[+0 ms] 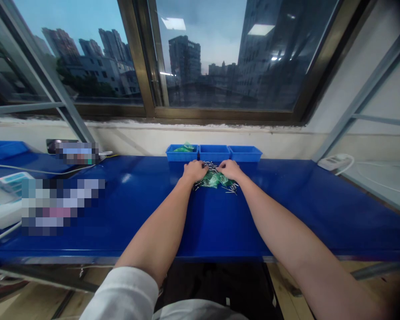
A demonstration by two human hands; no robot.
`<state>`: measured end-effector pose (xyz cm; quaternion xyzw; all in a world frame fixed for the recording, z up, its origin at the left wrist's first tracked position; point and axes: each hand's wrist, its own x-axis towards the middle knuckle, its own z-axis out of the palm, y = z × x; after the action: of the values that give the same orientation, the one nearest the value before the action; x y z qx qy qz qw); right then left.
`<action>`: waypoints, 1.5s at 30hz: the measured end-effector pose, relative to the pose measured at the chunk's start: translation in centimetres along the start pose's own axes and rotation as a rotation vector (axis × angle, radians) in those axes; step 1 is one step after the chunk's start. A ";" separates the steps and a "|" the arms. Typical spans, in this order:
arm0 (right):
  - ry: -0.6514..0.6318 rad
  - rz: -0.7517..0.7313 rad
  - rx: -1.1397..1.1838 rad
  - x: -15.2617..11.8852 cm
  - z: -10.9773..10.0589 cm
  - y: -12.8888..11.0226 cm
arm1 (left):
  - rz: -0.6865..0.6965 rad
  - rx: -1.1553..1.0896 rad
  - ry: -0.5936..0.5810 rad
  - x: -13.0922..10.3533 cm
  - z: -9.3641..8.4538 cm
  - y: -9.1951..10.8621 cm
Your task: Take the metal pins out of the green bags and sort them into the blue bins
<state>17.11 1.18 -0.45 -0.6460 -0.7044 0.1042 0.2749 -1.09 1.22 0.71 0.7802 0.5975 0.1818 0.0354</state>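
A small heap of thin silvery metal pins, perhaps nails or screws, lies on the blue tabletop, mixed with crumpled green plastic bags. At the heap's left side is my left hand, bent round its edge with thumb and fingers apart. Across from it, my right hand touches the right side, its fingers curved inward and apart. Neither hand visibly grasps a single piece. Some fingertips are hidden among the pins and bags.
Behind the heap stand three blue bins; the left bin holds green bags. A white device with a cable lies at right. On the left are another blue tray, a white machine, cables and blurred items. A window rises behind.
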 end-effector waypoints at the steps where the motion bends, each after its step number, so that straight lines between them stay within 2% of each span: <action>1: 0.001 -0.008 0.003 0.0 0.0 0.0 | 0.002 -0.001 -0.004 0.0 0.0 0.0; 9: 0.041 -0.066 0.061 -0.1 0.2 0.2 | -0.007 -0.018 -0.003 0.1 0.1 0.0; 14: 0.105 -0.086 0.065 -0.2 0.0 -0.2 | -0.031 -0.051 0.094 -0.1 0.0 0.3; 19: 0.163 -0.213 0.126 -0.1 -0.3 -0.5 | 0.123 -0.137 0.146 -0.4 -0.3 0.7; 22: 0.137 -0.275 0.219 -0.1 -0.4 -0.8 | 0.210 -0.183 0.161 -0.4 -0.3 0.8; 28: 0.071 -0.363 0.337 0.1 -0.6 -1.3 | 0.243 -0.286 0.213 -0.3 -0.6 0.8; 34: 0.072 -0.307 0.334 0.3 -0.4 -1.1 | 0.263 -0.266 0.212 -0.3 -0.9 0.8; 41: 0.073 -0.168 0.760 0.0 -0.5 -1.2 | 0.184 -0.173 0.203 -0.4 -1.0 1.0; 45: 0.044 -0.107 0.858 -0.2 -0.9 -1.2 | 0.184 -0.160 0.172 -0.5 -1.2 1.2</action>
<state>16.54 0.59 0.89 -0.4378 -0.6238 0.3594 0.5385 -0.52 0.22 2.00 0.8081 0.5077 0.2973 0.0293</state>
